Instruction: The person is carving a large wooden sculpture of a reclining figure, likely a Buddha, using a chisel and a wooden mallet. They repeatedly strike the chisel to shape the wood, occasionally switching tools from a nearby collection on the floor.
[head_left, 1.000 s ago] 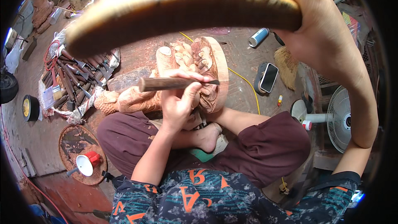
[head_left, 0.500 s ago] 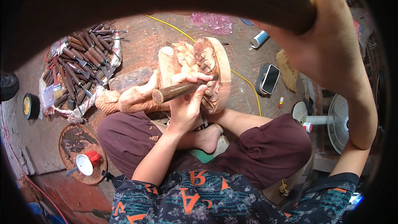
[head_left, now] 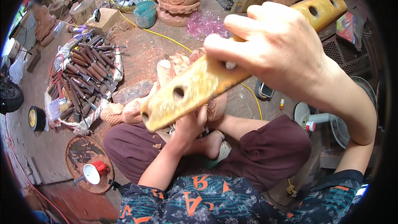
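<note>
My right hand grips a long, yellowed wooden bar with several holes, raised close to the camera and slanting across the view. Behind it, my left hand is curled by the carving; the bar covers most of its fingers and the chisel, which shows only in the earlier picture. The wood carving, pale reddish with rounded cut forms, lies in front of my crossed legs, partly hidden by the bar.
Chisels and gouges lie heaped on a cloth-rimmed holder at left. Below them are a tape roll and a round tray with a red-and-white cup. A yellow cable crosses the floor. A fan stands right.
The wooden bar has swung from the top of the view down toward the carving, turning its holed face into sight. It now covers the chisel. My left hand stays near the carving.
</note>
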Action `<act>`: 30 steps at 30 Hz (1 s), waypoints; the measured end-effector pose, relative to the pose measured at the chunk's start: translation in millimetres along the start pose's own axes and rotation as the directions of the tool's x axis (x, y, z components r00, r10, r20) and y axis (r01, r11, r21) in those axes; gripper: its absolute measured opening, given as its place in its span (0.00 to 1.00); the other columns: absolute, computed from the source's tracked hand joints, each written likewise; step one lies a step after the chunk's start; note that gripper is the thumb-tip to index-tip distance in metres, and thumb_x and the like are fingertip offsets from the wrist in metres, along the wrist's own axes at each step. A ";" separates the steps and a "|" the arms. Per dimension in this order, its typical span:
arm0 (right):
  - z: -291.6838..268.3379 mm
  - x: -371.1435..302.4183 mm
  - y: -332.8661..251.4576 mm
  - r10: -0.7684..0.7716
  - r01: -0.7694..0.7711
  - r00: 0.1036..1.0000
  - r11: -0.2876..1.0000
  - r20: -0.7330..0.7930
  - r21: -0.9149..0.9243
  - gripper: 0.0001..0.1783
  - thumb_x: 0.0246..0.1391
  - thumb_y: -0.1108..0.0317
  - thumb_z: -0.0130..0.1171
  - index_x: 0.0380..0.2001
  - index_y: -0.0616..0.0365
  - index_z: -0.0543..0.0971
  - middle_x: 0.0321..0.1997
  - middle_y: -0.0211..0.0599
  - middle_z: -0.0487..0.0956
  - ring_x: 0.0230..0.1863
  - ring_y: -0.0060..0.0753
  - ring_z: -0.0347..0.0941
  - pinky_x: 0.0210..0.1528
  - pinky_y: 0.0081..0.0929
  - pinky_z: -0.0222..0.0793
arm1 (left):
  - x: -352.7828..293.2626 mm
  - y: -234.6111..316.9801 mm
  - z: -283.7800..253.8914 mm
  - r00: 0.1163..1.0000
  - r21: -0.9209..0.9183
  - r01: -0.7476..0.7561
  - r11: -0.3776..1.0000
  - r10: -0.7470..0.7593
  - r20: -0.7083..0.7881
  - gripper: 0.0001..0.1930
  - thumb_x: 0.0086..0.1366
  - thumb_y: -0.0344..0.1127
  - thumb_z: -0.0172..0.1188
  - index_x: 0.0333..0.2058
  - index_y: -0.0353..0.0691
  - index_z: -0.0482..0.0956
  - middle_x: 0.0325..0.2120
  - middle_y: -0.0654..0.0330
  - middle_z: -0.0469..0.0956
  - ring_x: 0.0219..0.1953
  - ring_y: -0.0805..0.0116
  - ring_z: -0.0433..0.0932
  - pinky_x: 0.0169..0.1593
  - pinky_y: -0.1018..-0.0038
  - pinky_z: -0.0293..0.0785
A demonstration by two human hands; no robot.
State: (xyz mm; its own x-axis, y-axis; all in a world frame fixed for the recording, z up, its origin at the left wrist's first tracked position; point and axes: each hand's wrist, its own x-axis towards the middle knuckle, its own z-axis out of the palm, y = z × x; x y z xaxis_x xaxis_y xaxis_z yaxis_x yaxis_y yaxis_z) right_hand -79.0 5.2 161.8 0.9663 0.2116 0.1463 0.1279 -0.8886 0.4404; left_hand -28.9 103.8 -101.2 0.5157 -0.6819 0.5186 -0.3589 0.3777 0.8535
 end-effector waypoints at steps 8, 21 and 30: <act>-4.6 -7.7 -9.7 0.044 -0.047 0.998 0.997 -0.049 -0.055 0.09 0.41 0.68 0.57 0.29 0.49 0.72 0.23 0.30 0.68 0.25 0.36 0.70 0.27 0.29 0.67 | -6.6 -4.7 -1.0 1.000 0.149 -0.014 0.989 0.012 0.018 0.15 0.64 0.20 0.53 0.48 0.32 0.63 0.44 0.50 0.74 0.47 0.67 0.73 0.47 0.73 0.72; 10.0 -5.5 -7.7 0.181 -0.168 0.983 0.926 -0.007 0.338 0.24 0.35 0.78 0.62 0.41 0.57 0.72 0.33 0.40 0.78 0.35 0.48 0.76 0.34 0.36 0.72 | 4.1 3.6 -4.0 0.939 -0.432 0.108 0.896 -0.234 -0.250 0.11 0.64 0.21 0.54 0.45 0.35 0.72 0.33 0.62 0.76 0.34 0.74 0.75 0.38 0.78 0.73; 12.8 1.4 -6.7 0.150 -0.143 0.989 0.937 0.004 0.318 0.24 0.35 0.80 0.62 0.41 0.57 0.73 0.34 0.41 0.78 0.37 0.47 0.77 0.35 0.35 0.73 | 4.6 -1.6 3.7 0.941 -0.498 -0.006 0.867 -0.163 -0.297 0.14 0.64 0.23 0.57 0.49 0.35 0.71 0.41 0.58 0.77 0.42 0.71 0.76 0.47 0.75 0.72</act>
State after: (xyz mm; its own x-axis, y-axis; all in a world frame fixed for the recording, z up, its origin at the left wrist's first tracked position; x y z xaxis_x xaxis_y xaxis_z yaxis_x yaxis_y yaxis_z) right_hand -75.7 6.2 147.7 0.9754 0.0748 0.2071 0.0526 -0.9925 0.1106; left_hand -28.9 97.7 -100.4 0.7747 -0.5175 0.3633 0.0728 0.6438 0.7617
